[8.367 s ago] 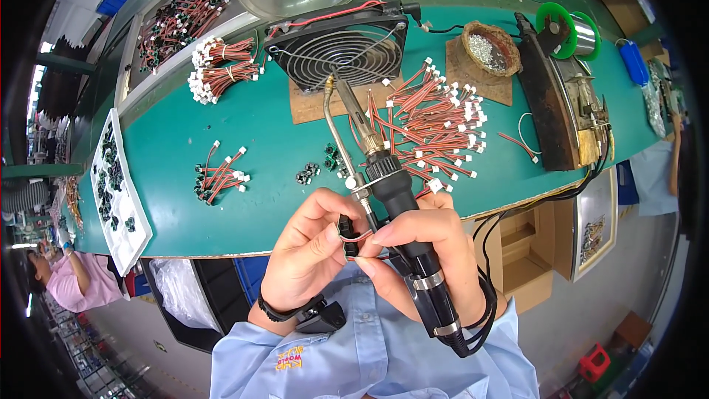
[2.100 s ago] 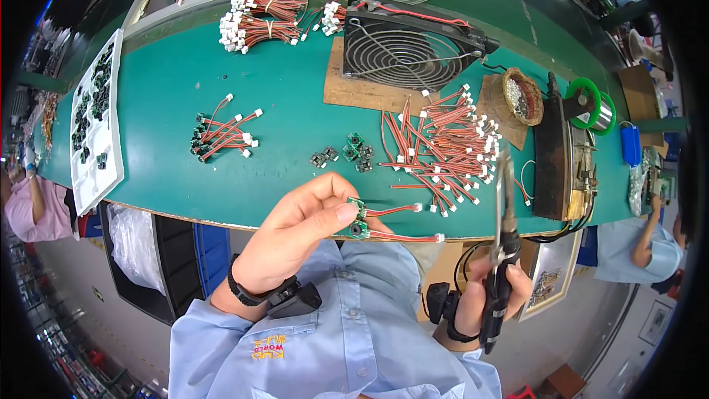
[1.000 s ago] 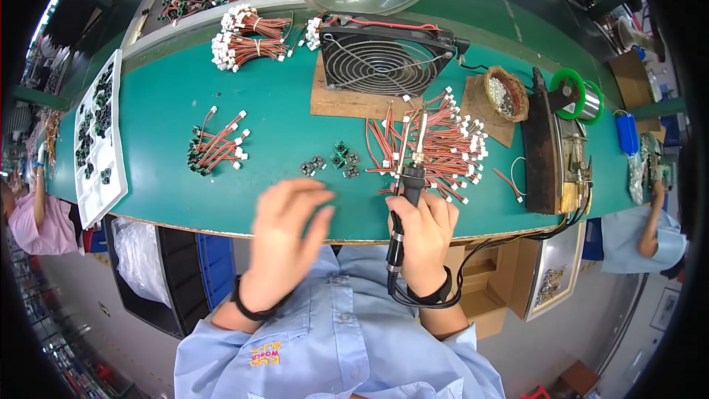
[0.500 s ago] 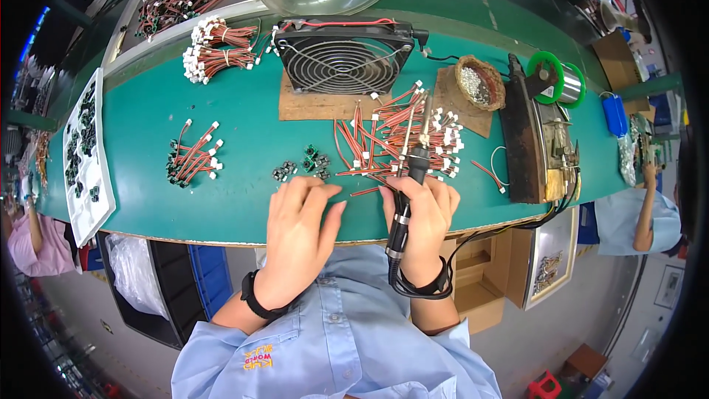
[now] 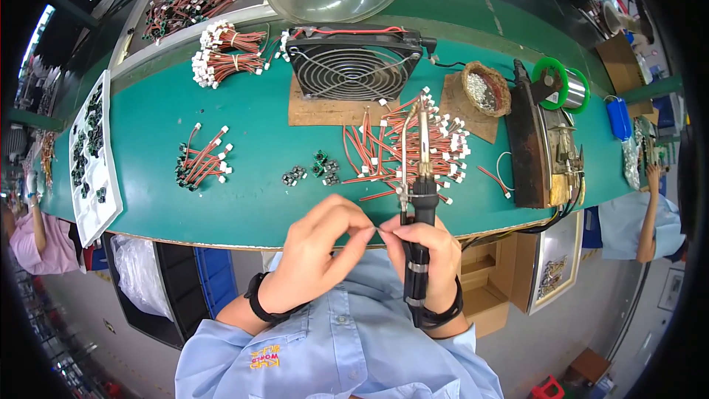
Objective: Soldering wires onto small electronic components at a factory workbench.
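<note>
My right hand (image 5: 436, 247) is closed round a black soldering iron (image 5: 424, 199), whose metal tip points away from me. Its thumb and fingertip meet those of my left hand (image 5: 321, 244) just past the table's near edge. The left hand is pinched too, on something too small to make out. Beyond the hands lie a few small black square parts (image 5: 294, 176) and green-and-black parts (image 5: 320, 162). A heap of red-and-black wire leads (image 5: 443, 148) with white connectors spreads behind the iron. Further left rests a small pile of leads with dark parts at their ends (image 5: 199, 166).
A black fan (image 5: 354, 66) stands on brown board at the back. To the right are a pot of pale granules (image 5: 484, 92), a soldering stand (image 5: 532, 148) and a green solder spool (image 5: 561, 85). Tied lead bundles (image 5: 229, 55) lie back left; a white tray (image 5: 100, 185) sits far left.
Both hands have drawn back toward me and come together, fingertip to fingertip. The soldering iron has moved back with the right hand and stands straighter in view.
</note>
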`<state>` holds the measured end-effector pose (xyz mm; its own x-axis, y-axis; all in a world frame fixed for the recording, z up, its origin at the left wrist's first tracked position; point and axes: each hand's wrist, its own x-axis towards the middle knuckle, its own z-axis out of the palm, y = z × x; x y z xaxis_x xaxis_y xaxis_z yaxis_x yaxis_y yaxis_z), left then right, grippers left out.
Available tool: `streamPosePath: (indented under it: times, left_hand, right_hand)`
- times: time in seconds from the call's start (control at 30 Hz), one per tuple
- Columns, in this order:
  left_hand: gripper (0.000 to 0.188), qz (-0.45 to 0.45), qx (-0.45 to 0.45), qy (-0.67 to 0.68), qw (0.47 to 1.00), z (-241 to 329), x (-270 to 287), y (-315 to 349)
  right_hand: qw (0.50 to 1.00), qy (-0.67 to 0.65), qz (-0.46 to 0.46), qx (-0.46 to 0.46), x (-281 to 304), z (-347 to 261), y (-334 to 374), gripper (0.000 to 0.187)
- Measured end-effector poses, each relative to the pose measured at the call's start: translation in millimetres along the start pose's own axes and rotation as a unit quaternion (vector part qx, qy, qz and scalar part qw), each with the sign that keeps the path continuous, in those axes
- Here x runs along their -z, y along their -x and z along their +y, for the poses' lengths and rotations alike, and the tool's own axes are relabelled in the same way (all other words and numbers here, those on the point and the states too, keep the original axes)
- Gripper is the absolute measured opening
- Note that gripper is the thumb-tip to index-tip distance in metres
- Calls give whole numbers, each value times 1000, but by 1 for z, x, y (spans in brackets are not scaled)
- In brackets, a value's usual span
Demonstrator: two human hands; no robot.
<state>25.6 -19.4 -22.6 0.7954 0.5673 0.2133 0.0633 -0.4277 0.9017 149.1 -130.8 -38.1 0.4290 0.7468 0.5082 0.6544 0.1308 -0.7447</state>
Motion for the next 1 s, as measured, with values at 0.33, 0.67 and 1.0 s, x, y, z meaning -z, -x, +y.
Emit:
streamPosePath:
  times: [0.33, 0.67, 1.0]
  left_hand:
    - [15, -30, -51, -40, 997, 2, 3, 10]
    - [20, 130, 18, -283, 950, -28, 23, 4]
    - [23, 93, 89, -254, 959, -37, 32, 7]
  right_hand:
    - [997, -36, -70, -11, 8, -5, 9, 39]
    - [947, -250, 67, -189, 3, -8, 13, 41]
    - [927, -274, 68, -246, 5, -16, 7, 41]
